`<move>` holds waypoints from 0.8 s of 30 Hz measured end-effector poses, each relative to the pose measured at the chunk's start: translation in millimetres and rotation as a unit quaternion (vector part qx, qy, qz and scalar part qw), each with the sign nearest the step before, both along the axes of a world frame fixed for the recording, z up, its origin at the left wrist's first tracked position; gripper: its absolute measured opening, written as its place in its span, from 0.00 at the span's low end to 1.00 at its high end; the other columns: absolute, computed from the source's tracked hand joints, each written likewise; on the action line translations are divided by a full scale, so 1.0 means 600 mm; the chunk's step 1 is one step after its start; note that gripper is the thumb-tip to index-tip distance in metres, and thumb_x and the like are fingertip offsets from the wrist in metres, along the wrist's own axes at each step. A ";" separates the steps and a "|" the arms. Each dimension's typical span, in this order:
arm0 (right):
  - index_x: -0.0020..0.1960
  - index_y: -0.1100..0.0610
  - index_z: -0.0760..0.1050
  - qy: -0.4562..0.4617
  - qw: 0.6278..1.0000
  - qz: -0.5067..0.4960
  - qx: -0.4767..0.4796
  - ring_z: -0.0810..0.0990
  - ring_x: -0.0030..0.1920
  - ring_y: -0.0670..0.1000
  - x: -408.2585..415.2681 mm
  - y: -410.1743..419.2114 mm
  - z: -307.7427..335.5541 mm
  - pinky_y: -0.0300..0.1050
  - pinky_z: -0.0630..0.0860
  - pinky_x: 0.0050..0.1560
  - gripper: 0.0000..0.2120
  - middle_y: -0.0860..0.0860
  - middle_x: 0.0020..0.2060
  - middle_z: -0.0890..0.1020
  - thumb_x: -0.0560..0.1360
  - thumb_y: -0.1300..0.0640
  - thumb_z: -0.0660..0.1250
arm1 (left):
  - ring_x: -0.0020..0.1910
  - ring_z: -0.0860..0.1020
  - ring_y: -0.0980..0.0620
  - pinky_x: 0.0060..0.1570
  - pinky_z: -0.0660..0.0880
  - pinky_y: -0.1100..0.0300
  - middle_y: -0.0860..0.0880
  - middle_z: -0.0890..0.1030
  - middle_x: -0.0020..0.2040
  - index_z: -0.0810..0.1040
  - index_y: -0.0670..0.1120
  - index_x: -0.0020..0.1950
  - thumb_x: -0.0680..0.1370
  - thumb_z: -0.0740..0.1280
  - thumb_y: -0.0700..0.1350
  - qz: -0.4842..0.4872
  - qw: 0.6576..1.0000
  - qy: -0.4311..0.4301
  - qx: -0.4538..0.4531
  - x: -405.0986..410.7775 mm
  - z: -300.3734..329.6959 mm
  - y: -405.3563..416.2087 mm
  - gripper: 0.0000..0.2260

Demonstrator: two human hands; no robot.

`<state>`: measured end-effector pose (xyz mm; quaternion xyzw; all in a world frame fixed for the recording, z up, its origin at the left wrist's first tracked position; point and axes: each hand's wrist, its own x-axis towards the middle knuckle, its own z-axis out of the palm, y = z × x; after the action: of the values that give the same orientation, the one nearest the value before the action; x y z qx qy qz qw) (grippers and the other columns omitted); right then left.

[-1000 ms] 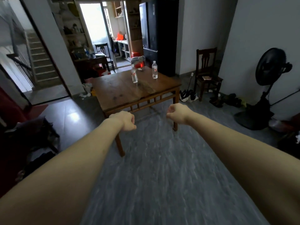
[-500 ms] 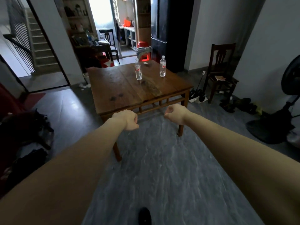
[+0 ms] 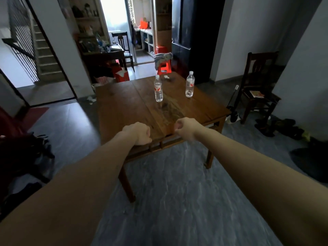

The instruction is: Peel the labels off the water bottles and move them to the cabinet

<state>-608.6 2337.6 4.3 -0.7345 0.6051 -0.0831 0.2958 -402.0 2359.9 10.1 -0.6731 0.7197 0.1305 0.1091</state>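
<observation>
Wooden table [image 3: 124, 107] edge under both empty fists [image 3: 137, 133] [image 3: 185, 127] — fingers curled — bottles [image 3: 158, 89] [image 3: 190, 85] upright far side.

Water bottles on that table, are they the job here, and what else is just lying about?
Part of the job:
- left bottle, label on
- right bottle, label on
- wooden table beneath them
- left hand and right hand, both fisted, empty

Just lying about:
- dark chair
- red stool
- shoes
</observation>
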 end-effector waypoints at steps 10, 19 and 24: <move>0.57 0.52 0.77 0.009 0.999 -0.030 0.038 0.80 0.51 0.52 -0.090 -0.279 -0.052 0.42 0.75 0.42 0.09 0.52 0.55 0.81 0.79 0.53 0.64 | 0.56 0.78 0.48 0.55 0.76 0.52 0.51 0.79 0.57 0.78 0.53 0.57 0.80 0.66 0.53 -0.022 0.999 0.003 0.039 -0.050 -0.060 -0.277 0.08; 0.62 0.56 0.77 -0.011 1.000 -0.003 -0.011 0.79 0.55 0.54 -0.124 -0.555 -0.046 0.44 0.75 0.47 0.13 0.55 0.58 0.81 0.80 0.54 0.65 | 0.57 0.79 0.47 0.60 0.78 0.46 0.50 0.81 0.56 0.81 0.51 0.57 0.80 0.65 0.51 0.036 0.999 0.020 0.020 -0.099 -0.052 -0.520 0.10; 0.72 0.59 0.70 -0.010 0.998 0.034 0.054 0.77 0.64 0.56 -0.108 -0.646 -0.075 0.50 0.77 0.61 0.22 0.57 0.67 0.77 0.80 0.54 0.64 | 0.55 0.79 0.48 0.57 0.79 0.48 0.51 0.80 0.55 0.81 0.51 0.58 0.80 0.65 0.52 0.076 0.996 0.025 0.042 -0.084 -0.086 -0.598 0.10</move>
<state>-673.5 1949.7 -40.8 -0.7369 0.5801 -0.0478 0.3438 -452.4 2001.3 -41.3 -0.7172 0.6630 0.1851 0.1086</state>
